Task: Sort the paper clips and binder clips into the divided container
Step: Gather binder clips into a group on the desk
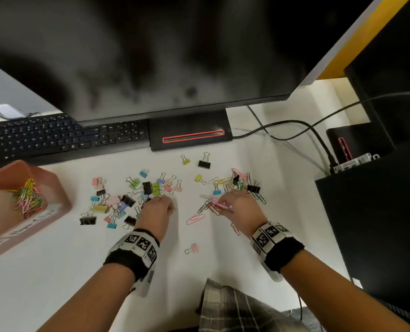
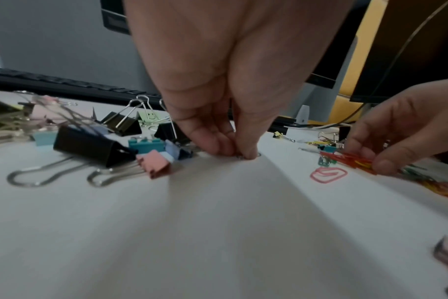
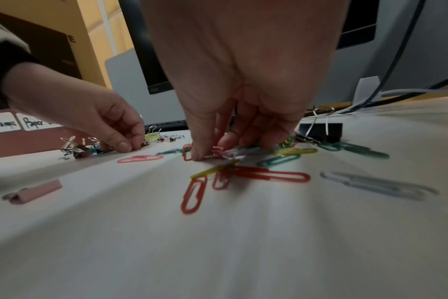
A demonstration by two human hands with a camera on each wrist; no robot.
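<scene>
The pink divided container [image 1: 53, 185] stands at the left with coloured paper clips [image 1: 29, 197] heaped in one compartment. Several binder clips [image 1: 127, 195] lie scattered left of centre, and loose paper clips [image 1: 237, 183] lie to the right. My left hand [image 1: 170, 207] [image 2: 239, 154] is at the right edge of the binder clips, its fingertips pinching a small silver wire clip against the table. My right hand [image 1: 223, 204] [image 3: 210, 153] is down on the paper clips and pinches several of them. A pink paper clip [image 1: 195, 219] lies between the hands.
A black keyboard [image 1: 55, 137], the monitor [image 1: 151, 56] and its base [image 1: 189, 135] line the back. Cables [image 1: 295, 125] and a black box [image 1: 379, 212] are on the right. A lone pink binder clip [image 1: 192, 248] lies nearer me.
</scene>
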